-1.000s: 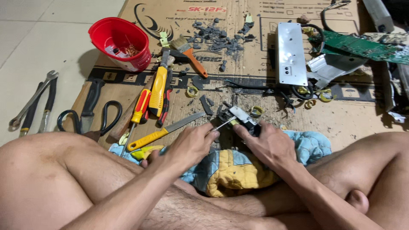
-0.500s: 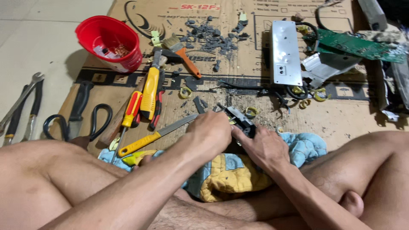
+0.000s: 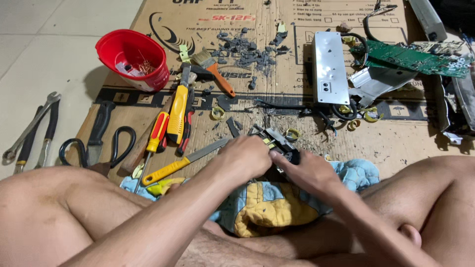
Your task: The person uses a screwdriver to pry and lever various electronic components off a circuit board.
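The small dark part (image 3: pixel 283 144) sits at the front of the cardboard sheet (image 3: pixel 396 143), above the blue and yellow cloth (image 3: pixel 267 207). Over the last second both hands have closed in over it, so less of it shows than before; work on it continues at close grip. The left hand (image 3: pixel 246 157) is clenched around its near end. The right hand (image 3: pixel 307 170) pinches its far end. A yellow-handled file (image 3: pixel 183 163) lies just left of the hands. A red bowl (image 3: pixel 132 58) stands well apart.
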